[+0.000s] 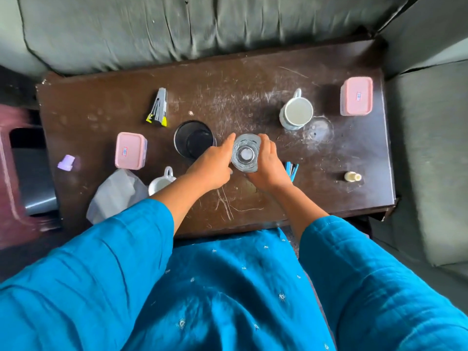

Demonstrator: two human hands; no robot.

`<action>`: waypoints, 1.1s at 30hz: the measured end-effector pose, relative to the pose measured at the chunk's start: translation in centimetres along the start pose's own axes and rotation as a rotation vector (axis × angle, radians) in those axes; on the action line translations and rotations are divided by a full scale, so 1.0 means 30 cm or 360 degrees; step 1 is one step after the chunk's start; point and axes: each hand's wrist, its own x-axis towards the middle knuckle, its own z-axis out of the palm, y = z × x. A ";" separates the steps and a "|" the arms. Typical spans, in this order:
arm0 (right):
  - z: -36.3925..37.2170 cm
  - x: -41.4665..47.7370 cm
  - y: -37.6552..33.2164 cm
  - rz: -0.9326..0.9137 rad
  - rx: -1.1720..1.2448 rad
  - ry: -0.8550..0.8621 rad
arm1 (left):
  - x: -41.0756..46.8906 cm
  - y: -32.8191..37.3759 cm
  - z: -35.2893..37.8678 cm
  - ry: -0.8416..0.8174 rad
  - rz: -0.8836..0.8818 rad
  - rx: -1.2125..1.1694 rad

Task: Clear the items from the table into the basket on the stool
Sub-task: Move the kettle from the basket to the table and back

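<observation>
A clear drinking glass [245, 153] stands upright near the middle of the dark wooden table [253, 79]. My left hand [212, 165] presses against its left side and my right hand [268, 165] against its right side, so both hold it between them. At the far left a grey basket [35, 178] sits on a reddish stool [15, 158], partly cut off by the table edge.
On the table: a black mesh cup [193, 143], two pink boxes [130, 150] [356, 96], a stapler [158, 107], a white mug [296, 112], a second mug [162, 181], a plastic bag [116, 193], blue pens [292, 171], a small bottle [352, 176], a lilac piece [66, 162]. Grey sofas surround.
</observation>
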 end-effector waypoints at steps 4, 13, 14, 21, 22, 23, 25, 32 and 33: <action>0.015 0.011 0.007 -0.0016 -0.0010 -0.0045 | -0.005 -0.023 0.010 -0.0059 0.0030 0.0038; -0.031 -0.017 -0.108 0.0107 -0.0609 0.0002 | -0.087 -0.039 -0.069 0.0076 0.0197 0.0024; -0.042 -0.024 -0.146 0.0064 -0.0613 0.0018 | -0.103 -0.047 -0.094 0.0098 0.0200 0.0021; -0.014 -0.008 -0.537 -0.0341 -0.0631 -0.0086 | -0.281 -0.204 -0.337 0.0529 0.0102 -0.0150; 0.005 -0.002 -0.608 -0.0412 -0.0642 -0.0115 | -0.317 -0.244 -0.371 0.0610 0.0076 -0.0190; 0.031 0.003 -0.682 -0.0469 -0.0639 -0.0144 | -0.356 -0.288 -0.402 0.0689 0.0025 -0.0254; 0.090 -0.003 -0.826 -0.0561 -0.0639 -0.0184 | -0.425 -0.373 -0.454 0.0882 -0.0068 -0.0555; 0.391 -0.053 -1.273 -0.1001 -0.0749 -0.0451 | -0.749 -0.736 -0.577 0.1382 -0.0304 -0.0716; 0.508 -0.095 -1.399 -0.1099 -0.0797 -0.0571 | -0.861 -0.852 -0.597 0.1522 -0.0441 -0.0720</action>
